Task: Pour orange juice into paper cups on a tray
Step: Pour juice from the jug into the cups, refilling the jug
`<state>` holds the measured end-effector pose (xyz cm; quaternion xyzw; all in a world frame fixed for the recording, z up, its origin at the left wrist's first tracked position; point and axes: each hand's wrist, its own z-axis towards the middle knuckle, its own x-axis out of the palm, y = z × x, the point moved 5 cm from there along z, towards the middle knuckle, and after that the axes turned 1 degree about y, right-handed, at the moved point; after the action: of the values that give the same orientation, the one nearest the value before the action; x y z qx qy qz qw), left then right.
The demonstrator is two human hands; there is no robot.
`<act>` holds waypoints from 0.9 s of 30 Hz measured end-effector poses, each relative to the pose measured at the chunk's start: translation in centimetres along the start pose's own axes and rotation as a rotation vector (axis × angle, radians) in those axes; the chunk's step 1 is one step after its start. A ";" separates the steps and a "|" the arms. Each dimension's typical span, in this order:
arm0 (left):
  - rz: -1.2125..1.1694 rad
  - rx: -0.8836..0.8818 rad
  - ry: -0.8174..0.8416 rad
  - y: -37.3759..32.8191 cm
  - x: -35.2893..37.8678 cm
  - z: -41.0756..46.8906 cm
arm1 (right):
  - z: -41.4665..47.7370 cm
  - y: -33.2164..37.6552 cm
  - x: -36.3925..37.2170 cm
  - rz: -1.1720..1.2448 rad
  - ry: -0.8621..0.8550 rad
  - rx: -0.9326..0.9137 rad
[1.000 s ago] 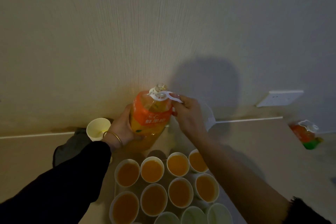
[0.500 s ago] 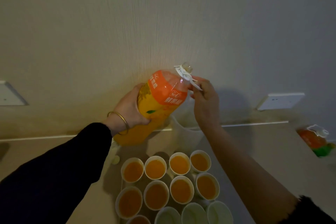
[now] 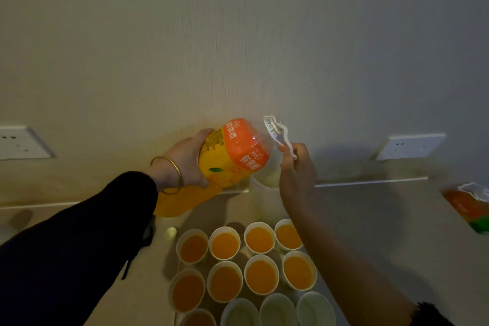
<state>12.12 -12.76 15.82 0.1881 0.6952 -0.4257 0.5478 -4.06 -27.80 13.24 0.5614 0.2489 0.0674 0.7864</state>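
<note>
Nine paper cups point(image 3: 225, 280) are holding orange juice on the tray point(image 3: 242, 257) at the bottom of my feed: four in the far row, four in the middle row and one cut by the frame edge at the near left. Three empty cups point(image 3: 277, 308) are standing beside that last one, filling out the near row.

I am watching the left hand point(image 3: 185, 159) gripping the juice bottle point(image 3: 232, 156), fingers and thumb curling round its lower body, a gold bangle point(image 3: 172, 174) sitting at the wrist. The bottle is hanging in the air over the bench point(image 3: 370, 219), just behind the far row of cups, and it is tilting with its neck pointing up and to the right. Juice is pooling in the lower half; I am not seeing any stream leaving the mouth.

The right hand point(image 3: 296, 167) is pinching the white carry handle point(image 3: 277, 135) at the bottle's neck between thumb and fingertips, with the other fingers curling in.

A pale container point(image 3: 264, 185) is standing behind the right wrist, partly hidden. A small bottle cap point(image 3: 170, 233) is lying on the bench just left of the tray. A second orange bottle point(image 3: 465, 206) is lying at the far right edge, well apart from the cups. Two wall sockets point(image 3: 410, 145) are showing low on the wall, one on either side.
</note>
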 end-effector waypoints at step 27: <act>0.464 -0.161 0.439 1.0 1.1 1.0 | -3.3 -6.0 3.4 -0.469 0.346 -0.011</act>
<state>13.06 -13.20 14.38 0.3850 0.7667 -0.1825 0.4802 -3.75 -25.85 5.83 0.4646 0.5018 -0.0200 0.7294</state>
